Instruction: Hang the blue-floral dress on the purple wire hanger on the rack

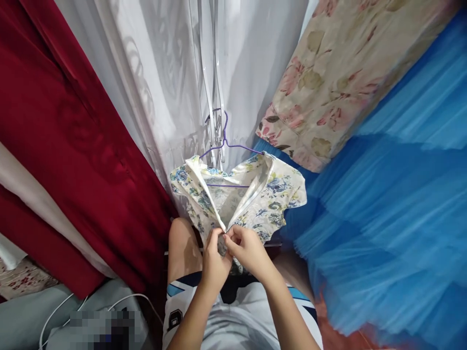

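A white blouse with blue and yellow flowers (270, 192) hangs on a purple wire hanger (224, 141) in front of a white sheer curtain (175, 73). My left hand (215, 262) and my right hand (246, 248) meet at the blouse's front opening, just below the collar. Both pinch the fabric edges where the two front panels come together. The fingertips are pressed close, and what lies between them is too small to make out. My knees show beneath the blouse.
A dark red velvet curtain (65, 146) hangs at the left. Blue tulle fabric (394, 218) fills the right side, with a floral cloth (339, 73) above it. White cables (62, 306) lie on a grey surface at the lower left.
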A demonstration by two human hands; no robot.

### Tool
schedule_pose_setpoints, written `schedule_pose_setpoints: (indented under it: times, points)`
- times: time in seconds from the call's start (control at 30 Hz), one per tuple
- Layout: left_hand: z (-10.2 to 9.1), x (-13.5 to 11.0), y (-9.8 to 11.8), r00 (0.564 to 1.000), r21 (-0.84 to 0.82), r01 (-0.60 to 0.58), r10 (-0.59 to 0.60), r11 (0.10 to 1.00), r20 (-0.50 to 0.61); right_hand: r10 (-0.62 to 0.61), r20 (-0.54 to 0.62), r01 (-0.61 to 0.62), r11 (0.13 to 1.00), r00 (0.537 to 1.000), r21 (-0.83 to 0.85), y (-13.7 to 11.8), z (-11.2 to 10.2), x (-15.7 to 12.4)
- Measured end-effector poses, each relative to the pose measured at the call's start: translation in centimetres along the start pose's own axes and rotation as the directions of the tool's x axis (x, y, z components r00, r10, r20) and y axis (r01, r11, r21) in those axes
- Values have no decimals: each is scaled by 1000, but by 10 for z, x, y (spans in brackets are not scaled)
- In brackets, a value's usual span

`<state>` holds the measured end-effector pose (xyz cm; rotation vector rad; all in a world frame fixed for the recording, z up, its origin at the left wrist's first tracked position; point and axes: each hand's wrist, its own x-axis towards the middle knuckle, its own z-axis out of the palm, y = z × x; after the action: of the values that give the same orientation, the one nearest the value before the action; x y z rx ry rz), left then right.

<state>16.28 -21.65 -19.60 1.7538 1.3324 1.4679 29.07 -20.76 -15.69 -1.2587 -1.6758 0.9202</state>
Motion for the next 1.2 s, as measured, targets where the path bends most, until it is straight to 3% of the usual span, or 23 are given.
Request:
schedule_pose_setpoints:
  times: [0.1, 0.23, 0.4, 0.53, 0.67, 0.77, 0.83, 0.9, 0.97, 1.0, 1.07, 1.2]
  points:
    - [7, 13, 0, 1000, 87, 3, -3, 996, -7, 65, 59, -79, 958, 996, 276, 7, 2, 4]
    - [3, 35, 8, 981, 301, -131, 80, 945, 177, 121, -54, -85, 892, 991, 444, 5, -17, 23]
    - [-3, 59, 39, 885, 674, -371, 24, 638, 465, 67, -125, 4, 866, 990, 501, -38, -53, 73]
    - [2, 66, 55, 836, 758, -464, -55, 459, 545, -25, -175, 113, 851, 984, 513, -75, -72, 107]
    - [14, 52, 45, 811, 753, -496, -79, 433, 579, -77, -258, 209, 818, 963, 536, -91, -82, 128]
    - [14, 45, 34, 787, 710, -524, -51, 470, 615, -107, -328, 265, 833, 938, 485, -89, -80, 135]
    - [4, 50, 32, 765, 632, -547, 22, 548, 644, -134, -346, 285, 854, 929, 436, -85, -77, 133]
    - [-12, 64, 37, 788, 551, -555, 183, 623, 588, -155, -355, 299, 867, 922, 399, -80, -72, 127]
    - [-30, 87, 49, 828, 509, -557, 393, 657, 399, -165, -362, 305, 876, 917, 373, -78, -69, 119]
    - [-39, 100, 58, 824, 498, -564, 485, 658, 292, -171, -365, 308, 880, 915, 361, -79, -68, 115]
    - [-52, 127, 75, 774, 484, -605, 609, 632, 172, -195, -364, 323, 885, 911, 334, -82, -66, 108]
    - [-57, 171, 101, 674, 454, -718, 688, 527, 268, -240, -362, 343, 904, 901, 254, -88, -65, 104]
